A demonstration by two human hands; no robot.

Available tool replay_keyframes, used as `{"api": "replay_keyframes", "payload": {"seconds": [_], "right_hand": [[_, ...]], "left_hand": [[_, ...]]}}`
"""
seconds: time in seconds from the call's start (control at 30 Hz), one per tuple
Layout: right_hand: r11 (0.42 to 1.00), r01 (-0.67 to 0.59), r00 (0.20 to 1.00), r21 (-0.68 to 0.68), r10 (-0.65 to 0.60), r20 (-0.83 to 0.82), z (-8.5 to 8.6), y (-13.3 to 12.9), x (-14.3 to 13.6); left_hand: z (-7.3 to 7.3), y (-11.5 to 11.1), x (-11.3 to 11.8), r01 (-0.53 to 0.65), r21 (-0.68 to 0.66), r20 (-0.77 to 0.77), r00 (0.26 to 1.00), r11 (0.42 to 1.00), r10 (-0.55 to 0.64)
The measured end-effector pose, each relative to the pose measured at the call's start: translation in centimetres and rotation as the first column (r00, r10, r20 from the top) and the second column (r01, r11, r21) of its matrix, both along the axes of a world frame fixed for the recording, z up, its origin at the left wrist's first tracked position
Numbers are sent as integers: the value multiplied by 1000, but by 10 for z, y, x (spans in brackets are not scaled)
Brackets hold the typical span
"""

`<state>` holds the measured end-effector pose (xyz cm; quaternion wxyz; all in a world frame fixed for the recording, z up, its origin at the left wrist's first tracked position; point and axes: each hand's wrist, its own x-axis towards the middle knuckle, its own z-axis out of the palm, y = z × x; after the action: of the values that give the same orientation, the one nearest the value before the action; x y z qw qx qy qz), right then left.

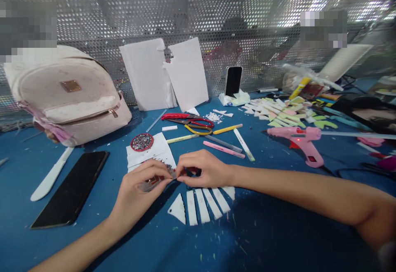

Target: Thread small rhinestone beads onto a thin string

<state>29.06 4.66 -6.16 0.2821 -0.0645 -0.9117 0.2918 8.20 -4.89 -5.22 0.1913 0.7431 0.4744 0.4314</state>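
Note:
My left hand (140, 189) and my right hand (202, 169) meet fingertip to fingertip over the blue table, each in a pinch. A small clear, thin item shows in my left hand; what my right fingertips pinch is too small to name. Just below the hands lies a row of white strips (202, 206), with a white triangular piece (177, 209) at its left end. Behind my left hand rests a white paper sheet (165, 146), with a red-rimmed round dish (142, 141) of dark glittery bits on it.
Scissors (188, 121) and several pens (224, 149) lie behind the hands. A pink glue gun (309, 142) and cut foam pieces (284, 111) are at right. Leftward are a black phone (71, 189), white knife (52, 175) and backpack (74, 94).

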Motion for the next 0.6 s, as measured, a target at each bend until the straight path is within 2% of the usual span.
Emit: {"api": "replay_keyframes", "payload": {"seconds": [0.2, 0.37, 0.6], "right_hand": [[997, 52, 998, -52, -53, -34, 0, -1, 0], [983, 107, 993, -151, -115, -41, 3, -1, 1], [968, 90, 993, -235, -105, -55, 4, -1, 1]], "left_hand": [[-3, 2, -4, -50, -50, 54, 997, 998, 52], [-5, 6, -7, -67, -90, 67, 995, 994, 74], [-4, 6, -6, -79, -119, 88, 992, 990, 89]]}}
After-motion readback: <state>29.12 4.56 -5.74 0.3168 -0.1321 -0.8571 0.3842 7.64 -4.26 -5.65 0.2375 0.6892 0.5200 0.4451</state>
